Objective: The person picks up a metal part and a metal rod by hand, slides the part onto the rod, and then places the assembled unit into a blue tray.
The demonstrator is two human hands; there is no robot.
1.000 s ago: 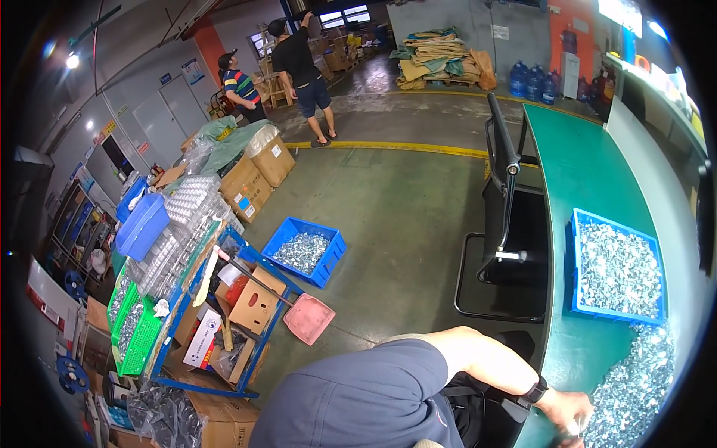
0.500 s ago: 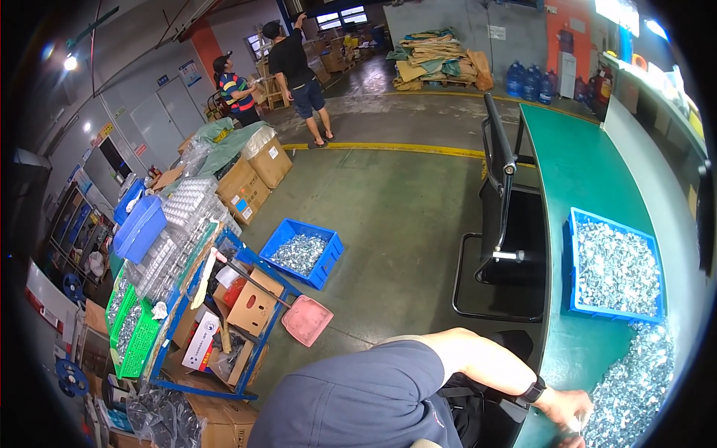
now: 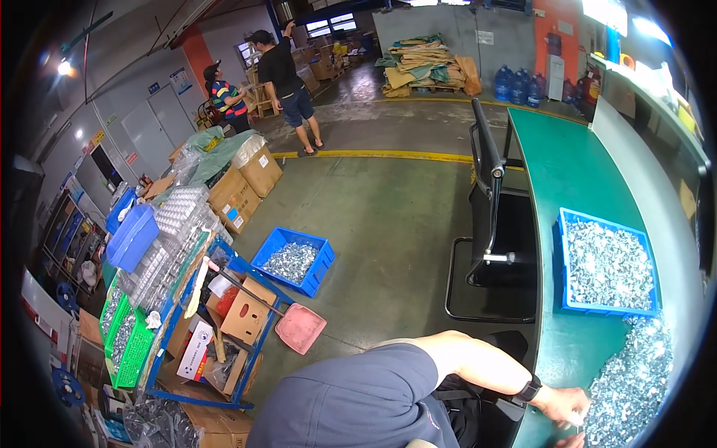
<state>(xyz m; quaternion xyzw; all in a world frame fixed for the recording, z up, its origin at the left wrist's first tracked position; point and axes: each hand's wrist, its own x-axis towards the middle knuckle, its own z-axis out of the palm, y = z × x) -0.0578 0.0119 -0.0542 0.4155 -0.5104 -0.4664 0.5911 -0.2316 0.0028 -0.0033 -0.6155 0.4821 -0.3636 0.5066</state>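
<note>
My left arm, with a dark watch, reaches over the green table (image 3: 556,179) at the right. Its hand (image 3: 562,405) is closed, fingertips pinched on a small pale thing (image 3: 575,418) too small to name. Just below, my right hand (image 3: 572,440) shows only in part at the lower edge of the picture, close to the left fingertips; its grip is cut off. Beside both hands spreads a heap of small shiny metal parts (image 3: 627,384). Beyond the heap stands a blue bin (image 3: 562,261) filled with similar shiny pieces.
A black chair (image 3: 489,149) stands at the table's left side. On the floor sits another blue bin (image 3: 320,269) of metal parts, near a cart (image 3: 246,261) with a pink dustpan (image 3: 301,328) against it. Two people (image 3: 284,82) stand at the back near cartons.
The view has shifted slightly. My left hand stays by the heap, and the pale thing at its fingertips shows more plainly. The two people at the back remain standing, one arm still raised.
</note>
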